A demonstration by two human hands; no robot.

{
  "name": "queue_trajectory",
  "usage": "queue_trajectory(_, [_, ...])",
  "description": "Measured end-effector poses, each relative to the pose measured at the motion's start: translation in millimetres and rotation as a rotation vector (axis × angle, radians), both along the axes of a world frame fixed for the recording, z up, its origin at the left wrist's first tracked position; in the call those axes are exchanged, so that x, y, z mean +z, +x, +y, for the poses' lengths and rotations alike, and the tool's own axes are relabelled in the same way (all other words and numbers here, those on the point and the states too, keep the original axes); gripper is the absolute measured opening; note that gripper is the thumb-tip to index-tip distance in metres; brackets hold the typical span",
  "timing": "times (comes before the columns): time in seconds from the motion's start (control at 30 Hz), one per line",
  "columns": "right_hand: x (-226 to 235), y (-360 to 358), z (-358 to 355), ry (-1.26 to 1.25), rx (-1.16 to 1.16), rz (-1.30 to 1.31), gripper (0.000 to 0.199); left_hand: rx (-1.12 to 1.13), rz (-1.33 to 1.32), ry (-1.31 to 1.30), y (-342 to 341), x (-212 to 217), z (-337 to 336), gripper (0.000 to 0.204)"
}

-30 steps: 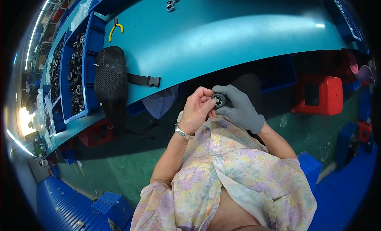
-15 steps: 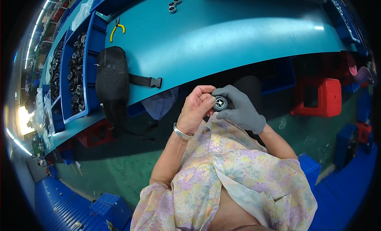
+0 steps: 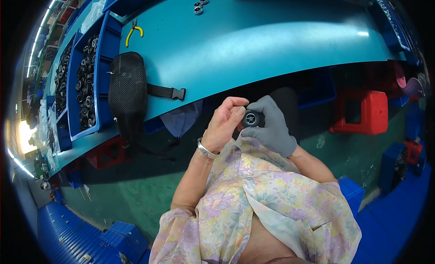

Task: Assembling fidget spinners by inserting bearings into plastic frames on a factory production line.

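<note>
My right hand [image 3: 271,126], in a grey glove, grips a small round black part [image 3: 251,118] with a metal centre, held in front of my chest just below the edge of the teal workbench [image 3: 272,37]. My bare left hand [image 3: 226,123], with a metal bracelet on the wrist, has its fingers pinched against the left side of the same part. Both hands meet around it over my flowered shirt.
A black mesh pouch with a strap and buckle [image 3: 128,89] lies on the bench's left end. Blue bins of dark round parts [image 3: 86,82] stand beyond it, with yellow-handled pliers [image 3: 133,31] and a few small parts [image 3: 199,4] farther back. A red stool [image 3: 362,112] stands on the right under the bench.
The hands have stayed together at the same spot; the round part has turned slightly between the fingers. Nothing else has moved.
</note>
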State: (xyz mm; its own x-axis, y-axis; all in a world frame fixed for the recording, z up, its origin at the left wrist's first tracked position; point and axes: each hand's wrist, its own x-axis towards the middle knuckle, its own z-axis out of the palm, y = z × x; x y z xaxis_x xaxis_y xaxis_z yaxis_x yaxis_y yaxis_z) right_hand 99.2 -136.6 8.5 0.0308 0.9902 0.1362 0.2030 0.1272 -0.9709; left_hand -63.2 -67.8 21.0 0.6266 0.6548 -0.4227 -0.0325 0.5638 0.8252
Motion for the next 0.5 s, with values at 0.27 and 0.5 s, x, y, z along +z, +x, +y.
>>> queue_trajectory(0.27, [-4.6, 5.4, 4.4, -0.024, 0.122, 0.099, 0.049, -0.025, -0.096, 0.002, -5.2, 1.8, -0.5, 0.031])
queue_trajectory(0.5, [-0.3, 3.6, 2.8, -0.273, -0.042, 0.36, 0.04, 0.044, -0.109, 0.197, -2.8, -6.7, -8.3, 0.04])
